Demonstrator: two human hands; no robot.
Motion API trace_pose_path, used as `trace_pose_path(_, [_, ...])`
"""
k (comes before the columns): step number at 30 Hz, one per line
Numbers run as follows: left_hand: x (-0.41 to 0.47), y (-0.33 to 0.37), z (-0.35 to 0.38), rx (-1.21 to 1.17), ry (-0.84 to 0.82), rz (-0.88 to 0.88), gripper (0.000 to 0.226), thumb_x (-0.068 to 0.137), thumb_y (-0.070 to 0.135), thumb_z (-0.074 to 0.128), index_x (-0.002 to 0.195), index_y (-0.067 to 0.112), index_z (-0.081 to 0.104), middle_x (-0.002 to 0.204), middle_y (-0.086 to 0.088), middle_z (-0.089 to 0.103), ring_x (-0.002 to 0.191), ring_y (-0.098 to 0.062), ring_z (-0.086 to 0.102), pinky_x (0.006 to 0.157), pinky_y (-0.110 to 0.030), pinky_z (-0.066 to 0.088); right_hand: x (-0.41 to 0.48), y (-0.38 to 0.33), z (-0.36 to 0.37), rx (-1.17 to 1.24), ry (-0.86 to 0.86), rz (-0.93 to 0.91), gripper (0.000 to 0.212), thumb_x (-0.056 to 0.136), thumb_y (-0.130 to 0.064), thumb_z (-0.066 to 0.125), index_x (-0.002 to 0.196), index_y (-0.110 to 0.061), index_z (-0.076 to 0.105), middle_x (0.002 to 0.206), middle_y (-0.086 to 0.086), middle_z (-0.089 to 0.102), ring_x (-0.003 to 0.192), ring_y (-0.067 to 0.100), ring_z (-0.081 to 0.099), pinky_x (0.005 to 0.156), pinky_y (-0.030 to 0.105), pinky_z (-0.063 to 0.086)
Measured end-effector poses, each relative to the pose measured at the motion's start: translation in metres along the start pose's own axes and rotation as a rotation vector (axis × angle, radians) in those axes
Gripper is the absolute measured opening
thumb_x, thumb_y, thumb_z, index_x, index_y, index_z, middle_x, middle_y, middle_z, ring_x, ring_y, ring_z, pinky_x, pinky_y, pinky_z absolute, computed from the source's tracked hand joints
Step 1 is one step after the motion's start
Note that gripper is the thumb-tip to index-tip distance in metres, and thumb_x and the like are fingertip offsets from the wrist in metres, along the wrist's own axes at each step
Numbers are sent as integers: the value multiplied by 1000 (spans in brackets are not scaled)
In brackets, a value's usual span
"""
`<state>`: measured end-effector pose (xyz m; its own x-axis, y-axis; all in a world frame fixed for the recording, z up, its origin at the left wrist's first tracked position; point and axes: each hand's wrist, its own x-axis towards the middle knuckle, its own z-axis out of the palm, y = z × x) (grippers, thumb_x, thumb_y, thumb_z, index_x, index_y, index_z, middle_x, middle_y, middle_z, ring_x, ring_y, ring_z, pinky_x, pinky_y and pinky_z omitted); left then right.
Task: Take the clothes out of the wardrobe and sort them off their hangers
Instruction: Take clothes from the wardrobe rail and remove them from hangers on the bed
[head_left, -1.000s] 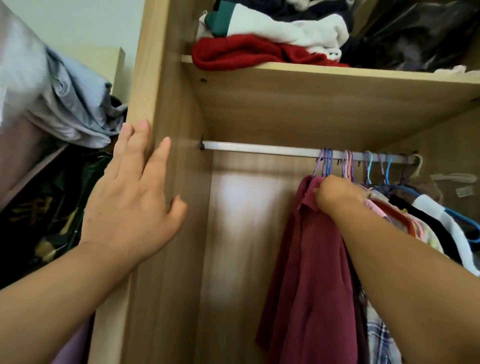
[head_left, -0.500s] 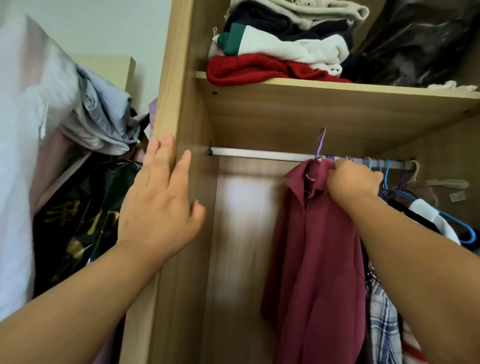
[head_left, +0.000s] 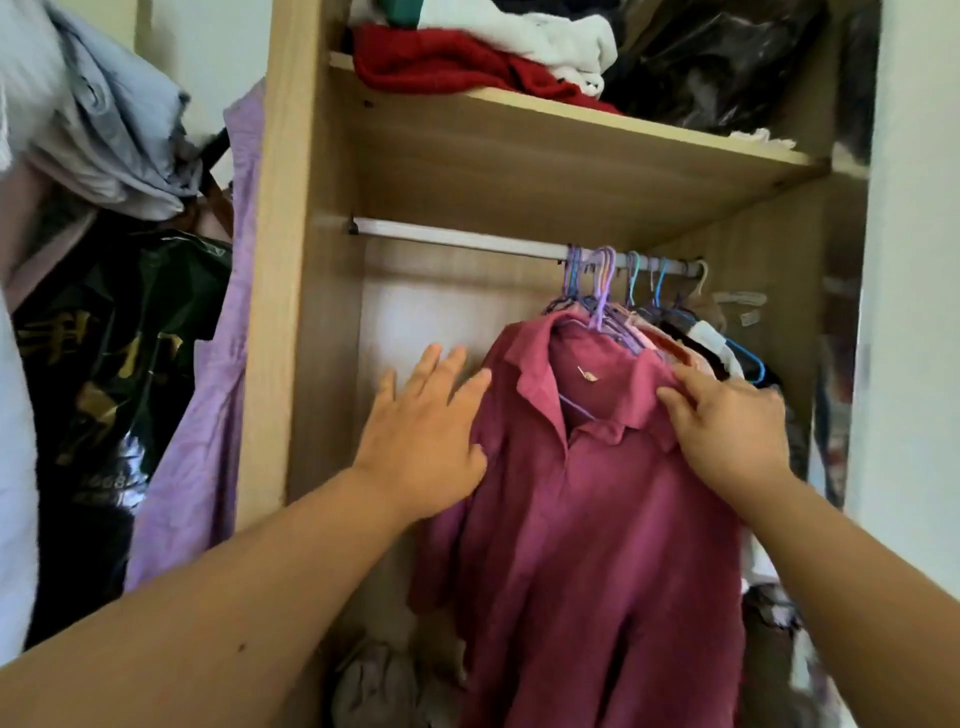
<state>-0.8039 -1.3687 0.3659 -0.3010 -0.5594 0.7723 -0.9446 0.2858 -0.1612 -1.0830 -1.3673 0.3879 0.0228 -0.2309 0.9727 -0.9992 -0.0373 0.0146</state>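
Observation:
A maroon polo shirt hangs facing me on a purple hanger at the left end of a bunch of hangers on the metal rail. My right hand grips the shirt's right shoulder, fingers curled over the fabric. Fingers straight, my left hand lies against the shirt's left shoulder and sleeve. More clothes on coloured hangers are packed behind the shirt, mostly hidden by it.
The wooden shelf above the rail carries folded red and white clothes and a black bag. A lilac garment hangs outside the wardrobe's left wall. Crumpled fabric lies on the wardrobe floor.
My left hand left the wardrobe's side panel and reached in to the shirt. My right hand dropped from the hanger top to the shoulder, and the shirt turned to face me.

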Motion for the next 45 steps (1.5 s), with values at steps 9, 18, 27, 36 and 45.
trace_pose_path(9, [-21, 73, 90, -378, -260, 158, 70, 94, 13, 40, 151, 13, 0, 159, -9, 3, 145, -23, 14, 112, -44, 27, -117, 19, -105, -123, -338, -125, 34, 88, -37, 46, 105, -21, 71, 62, 7, 64, 62, 32, 59, 62, 40, 48])
trace_pose_path(18, [-83, 104, 121, -846, -365, 496, 32, 93, 27, 52, 123, 14, 52, 121, -12, 52, 115, -33, 52, 93, -44, 44, -228, -63, -218, -345, -460, 109, 37, 89, -37, 47, 101, -13, 71, 68, 4, 67, 63, 28, 59, 61, 30, 49])
trace_pose_path(27, [-209, 140, 80, -1121, -496, 918, 14, 91, 31, 55, 91, 17, 52, 101, -12, 62, 98, -34, 58, 79, -42, 46, -343, -195, -349, -713, -901, 982, 17, 92, -41, 48, 101, -29, 57, 102, 2, 66, 98, 27, 58, 76, 34, 44])
trace_pose_path(36, [-354, 190, -54, -1305, -528, 1419, 16, 90, 31, 56, 97, 17, 59, 103, -12, 64, 100, -33, 59, 80, -41, 46, -421, -369, -497, -675, -816, 1578, 13, 93, -22, 54, 101, -20, 64, 78, -11, 52, 82, 14, 50, 72, 24, 36])
trace_pose_path(45, [-552, 209, -227, -1302, -653, 1860, 18, 92, 34, 51, 101, 21, 58, 108, -9, 61, 100, -31, 56, 80, -38, 43, -484, -549, -662, -712, -388, 2056, 11, 90, -22, 59, 89, -27, 68, 78, -7, 66, 72, 9, 60, 64, 25, 46])
